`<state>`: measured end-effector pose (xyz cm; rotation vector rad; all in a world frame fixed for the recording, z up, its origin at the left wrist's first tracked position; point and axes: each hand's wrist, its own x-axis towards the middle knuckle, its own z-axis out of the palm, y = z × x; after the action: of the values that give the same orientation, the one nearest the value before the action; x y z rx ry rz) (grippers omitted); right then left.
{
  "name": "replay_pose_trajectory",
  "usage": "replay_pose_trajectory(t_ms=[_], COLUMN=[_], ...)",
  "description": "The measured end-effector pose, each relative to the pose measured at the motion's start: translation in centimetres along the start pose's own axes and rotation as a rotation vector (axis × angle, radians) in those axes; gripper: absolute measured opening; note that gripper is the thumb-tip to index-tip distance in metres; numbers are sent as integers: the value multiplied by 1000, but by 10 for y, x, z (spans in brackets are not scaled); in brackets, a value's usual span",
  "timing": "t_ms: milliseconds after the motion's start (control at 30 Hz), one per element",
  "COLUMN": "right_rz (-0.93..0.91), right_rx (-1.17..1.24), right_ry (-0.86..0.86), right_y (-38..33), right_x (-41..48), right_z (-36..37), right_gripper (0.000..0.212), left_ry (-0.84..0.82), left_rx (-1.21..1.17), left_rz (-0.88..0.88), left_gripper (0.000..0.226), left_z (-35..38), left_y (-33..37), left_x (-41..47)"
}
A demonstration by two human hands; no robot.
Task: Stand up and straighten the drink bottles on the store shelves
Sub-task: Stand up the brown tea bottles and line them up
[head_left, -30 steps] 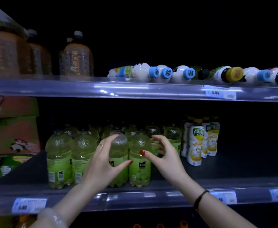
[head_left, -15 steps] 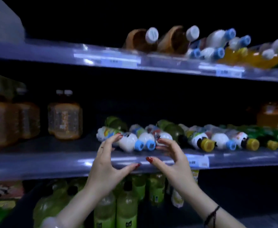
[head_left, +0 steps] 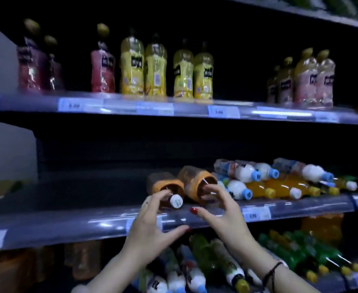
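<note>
Held left hand [head_left: 150,225] and right hand [head_left: 222,212] spread, gripping nothing, fingertips at the necks of two brown bottles [head_left: 192,178]. Lay toppled on the middle shelf [head_left: 68,225], caps toward its front edge, with other fallen bottles [head_left: 244,173] heaped farther right along it.

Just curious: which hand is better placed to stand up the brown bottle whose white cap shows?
Likely left: the left hand has fingers beside the white cap; the right hand is at the neighbouring brown bottle.
</note>
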<state>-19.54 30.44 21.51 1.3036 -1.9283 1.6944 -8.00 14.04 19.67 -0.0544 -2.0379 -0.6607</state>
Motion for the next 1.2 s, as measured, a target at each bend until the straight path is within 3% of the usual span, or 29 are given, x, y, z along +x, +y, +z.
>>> replay_pose_trajectory(t_ms=[200,433,733,1067,1200], right_rz=[53,109,39,-50,24], right_rx=[-115,-302,-414,-363,-188], right_ry=[-52,-200,-304,-196,-88], right_y=[-9,34,71,75,61], right_x=[22,48,78,77,96], right_z=[-38,-42,-33,-12,-3], right_gripper=[58,99,112,74,57], left_ry=[-90,-152,-176,-264,-142], left_rx=[79,127,256,255,94], left_rz=[-100,-135,-201,-142,-167], left_gripper=[91,101,102,63,53], left_z=[-12,5,15,25,16], left_y=[9,-11,-53,-64,-57], left_x=[34,45,51,60,74])
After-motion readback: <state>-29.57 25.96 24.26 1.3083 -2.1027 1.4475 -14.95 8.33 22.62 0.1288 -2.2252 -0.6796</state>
